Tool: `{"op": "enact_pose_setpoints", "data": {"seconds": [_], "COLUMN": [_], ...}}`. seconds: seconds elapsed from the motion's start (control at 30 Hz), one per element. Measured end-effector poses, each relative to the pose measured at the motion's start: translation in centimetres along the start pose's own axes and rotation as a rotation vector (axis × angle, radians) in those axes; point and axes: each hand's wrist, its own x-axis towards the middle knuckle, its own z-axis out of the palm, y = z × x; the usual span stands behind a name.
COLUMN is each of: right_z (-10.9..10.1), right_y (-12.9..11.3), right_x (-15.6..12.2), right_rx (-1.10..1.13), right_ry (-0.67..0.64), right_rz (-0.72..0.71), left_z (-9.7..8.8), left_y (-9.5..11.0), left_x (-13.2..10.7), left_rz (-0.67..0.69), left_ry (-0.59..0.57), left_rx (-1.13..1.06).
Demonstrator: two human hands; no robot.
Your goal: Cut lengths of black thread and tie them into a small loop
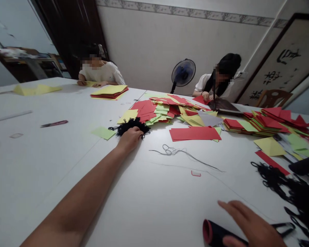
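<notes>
My left hand (130, 138) reaches far across the white table, its fingers curled into a bundle of looped black yarn (125, 127). Some fingertips are hidden in the strands. At the lower right, my right hand (254, 226) has its fingers stretched out and the thumb apart. It hovers over a dark tube (218, 233) with a red inner wall, partly covering it. Black scissor-like handles (285, 228) show just beyond that hand. Loose dark thread (185, 153) lies between my two hands.
Red, yellow and green paper (146, 109) is heaped mid-table, with stacks (254, 123) to the right. More black yarn (293, 195) and a dark roll (305, 165) lie at right. A utility knife (54, 124) lies left. Two people sit opposite, near a laptop (228, 105) and a fan (183, 72).
</notes>
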Motion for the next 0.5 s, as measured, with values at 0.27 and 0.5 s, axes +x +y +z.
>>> {"op": "enact_pose_setpoints", "data": {"seconds": [0.27,0.5], "right_z": [-1.0,2.8], "right_y": [8.0,11.3], "right_x": [7.9,11.2], "right_rx": [0.231,0.331], "right_ry": [-0.075,-0.241], "right_rz": [0.529,0.549], "left_z": [0.9,3.0], "left_y": [3.7,6.1], "left_x": [-2.2,-1.2], "left_rz": [0.146,0.108], "left_ry": [-0.135,-0.304], "left_rx": [-0.227,-0.315]}}
